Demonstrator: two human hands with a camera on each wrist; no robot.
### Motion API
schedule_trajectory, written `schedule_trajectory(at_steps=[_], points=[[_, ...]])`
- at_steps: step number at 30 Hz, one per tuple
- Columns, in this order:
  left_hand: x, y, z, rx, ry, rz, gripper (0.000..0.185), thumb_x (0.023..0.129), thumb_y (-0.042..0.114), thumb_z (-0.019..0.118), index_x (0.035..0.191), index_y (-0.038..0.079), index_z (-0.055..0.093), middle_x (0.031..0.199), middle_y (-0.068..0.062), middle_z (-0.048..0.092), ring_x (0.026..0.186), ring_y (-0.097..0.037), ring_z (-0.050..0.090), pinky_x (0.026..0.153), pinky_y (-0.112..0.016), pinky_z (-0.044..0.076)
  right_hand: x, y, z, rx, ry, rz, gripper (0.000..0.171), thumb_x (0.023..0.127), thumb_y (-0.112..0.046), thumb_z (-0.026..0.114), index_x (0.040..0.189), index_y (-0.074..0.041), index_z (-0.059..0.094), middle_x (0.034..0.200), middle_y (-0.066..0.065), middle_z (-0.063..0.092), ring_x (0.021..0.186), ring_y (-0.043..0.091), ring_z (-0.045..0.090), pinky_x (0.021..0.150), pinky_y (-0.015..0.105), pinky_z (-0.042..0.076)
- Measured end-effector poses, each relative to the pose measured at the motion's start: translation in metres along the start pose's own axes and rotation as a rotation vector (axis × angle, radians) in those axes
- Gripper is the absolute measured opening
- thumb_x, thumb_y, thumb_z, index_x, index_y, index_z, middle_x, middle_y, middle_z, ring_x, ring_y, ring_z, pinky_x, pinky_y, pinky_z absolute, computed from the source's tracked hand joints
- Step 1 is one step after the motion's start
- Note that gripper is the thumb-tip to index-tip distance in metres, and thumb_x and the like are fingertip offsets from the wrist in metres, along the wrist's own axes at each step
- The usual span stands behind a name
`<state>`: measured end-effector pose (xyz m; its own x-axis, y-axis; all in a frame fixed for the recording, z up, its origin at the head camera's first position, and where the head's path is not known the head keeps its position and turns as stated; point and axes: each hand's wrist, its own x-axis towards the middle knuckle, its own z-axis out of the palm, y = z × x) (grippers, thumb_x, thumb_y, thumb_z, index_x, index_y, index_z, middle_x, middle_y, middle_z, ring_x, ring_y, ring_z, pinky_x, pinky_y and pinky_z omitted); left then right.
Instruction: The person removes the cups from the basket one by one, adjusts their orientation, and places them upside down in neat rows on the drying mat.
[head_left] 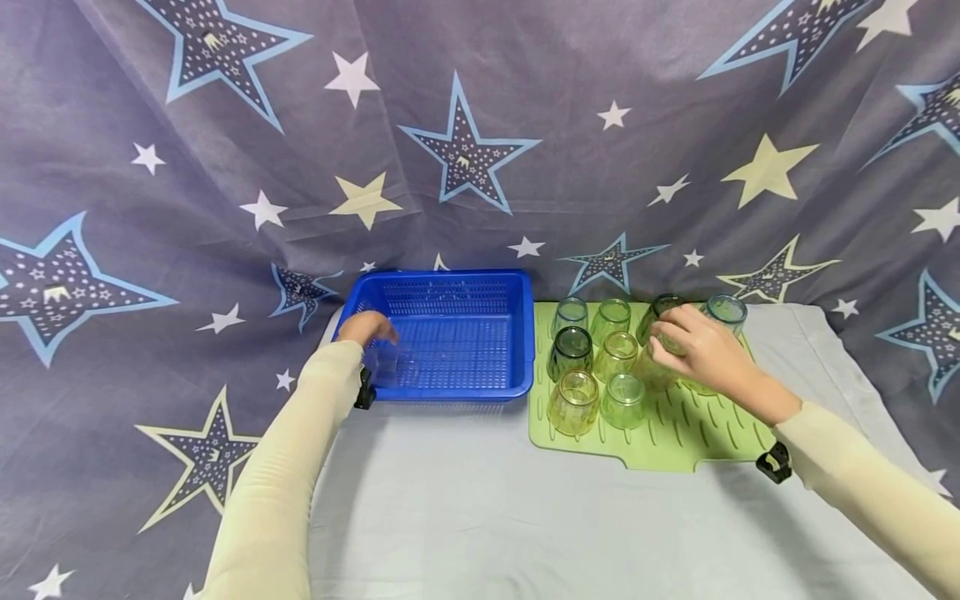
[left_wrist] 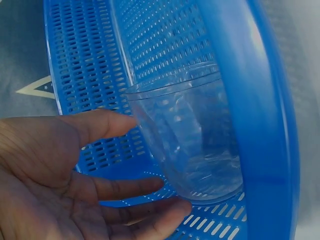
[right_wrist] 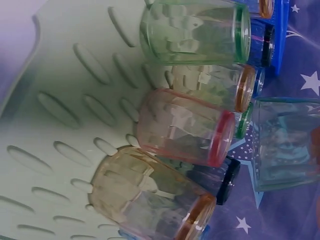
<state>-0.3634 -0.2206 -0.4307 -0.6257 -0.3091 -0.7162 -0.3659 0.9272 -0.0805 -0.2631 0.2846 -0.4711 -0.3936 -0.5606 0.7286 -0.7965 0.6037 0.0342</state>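
My left hand [head_left: 367,327] reaches over the left rim of the blue plastic basket [head_left: 522,387]. In the left wrist view its fingers are spread beside a clear glass [left_wrist: 192,135] standing in the basket corner. The thumb tip is right at the glass's side and the fingertips are near its base. Above the green drying mat [head_left: 660,446], my right hand [head_left: 701,346] grips a glass with bent fingers. That glass shows pale blue-green [right_wrist: 282,145] at the right edge of the right wrist view, most of the hand being out of frame.
Several tinted glasses stand on the mat with narrow ends up, among them a yellow glass [head_left: 573,408], a green glass [head_left: 624,402] and a dark glass [head_left: 570,354]. A white cloth [head_left: 465,508] covers the table. Behind hangs a star-patterned curtain [head_left: 570,100].
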Motion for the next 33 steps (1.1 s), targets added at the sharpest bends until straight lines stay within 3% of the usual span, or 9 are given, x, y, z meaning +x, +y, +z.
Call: schedule_trajectory(at_steps=[2,9,17,27,33], points=[[-0.007,0.001,-0.001,-0.017,0.012,-0.014,0.091,0.1,0.043,0.058,0.158,-0.012,0.013,0.165,-0.029,0.021,0.15,-0.039,0.032,0.122,-0.044,0.036,-0.002,-0.001,0.0,0.005,-0.002,0.001,0.027,0.094,-0.021,0.053,0.089,-0.002,0.071,0.087,0.011,0.066,0.076,0.026,0.058,0.062,0.038,0.052],[-0.004,0.0,0.003,-0.101,0.063,-0.071,0.094,0.098,0.043,0.061,0.159,-0.01,0.013,0.166,-0.028,0.019,0.152,-0.038,0.029,0.124,-0.042,0.032,-0.008,-0.004,0.0,0.003,-0.041,0.003,0.025,0.091,-0.02,0.055,0.088,-0.002,0.072,0.088,0.009,0.067,0.077,0.022,0.059,0.059,0.033,0.054],[-0.014,0.005,0.005,-0.211,0.087,-0.138,0.093,0.098,0.038,0.062,0.158,-0.011,0.01,0.165,-0.028,0.02,0.152,-0.036,0.028,0.124,-0.043,0.032,-0.014,-0.007,0.004,0.03,-0.069,0.017,0.027,0.094,-0.02,0.054,0.09,0.0,0.072,0.089,0.01,0.067,0.08,0.022,0.06,0.06,0.034,0.056],[-0.01,0.009,0.008,-0.172,0.127,-0.167,0.089,0.098,0.037,0.064,0.158,-0.011,0.019,0.164,-0.024,0.027,0.148,-0.032,0.035,0.122,-0.04,0.035,-0.023,-0.01,0.006,0.044,-0.074,0.07,0.026,0.094,-0.019,0.053,0.095,-0.001,0.072,0.092,0.009,0.067,0.084,0.024,0.061,0.064,0.038,0.056],[-0.011,0.008,0.008,-0.103,0.116,-0.134,0.086,0.099,0.038,0.061,0.157,-0.011,0.021,0.163,-0.024,0.029,0.144,-0.03,0.038,0.121,-0.038,0.036,-0.028,-0.011,0.01,0.053,-0.035,0.046,0.026,0.093,-0.018,0.051,0.093,-0.002,0.072,0.091,0.009,0.068,0.084,0.023,0.062,0.067,0.034,0.056]])
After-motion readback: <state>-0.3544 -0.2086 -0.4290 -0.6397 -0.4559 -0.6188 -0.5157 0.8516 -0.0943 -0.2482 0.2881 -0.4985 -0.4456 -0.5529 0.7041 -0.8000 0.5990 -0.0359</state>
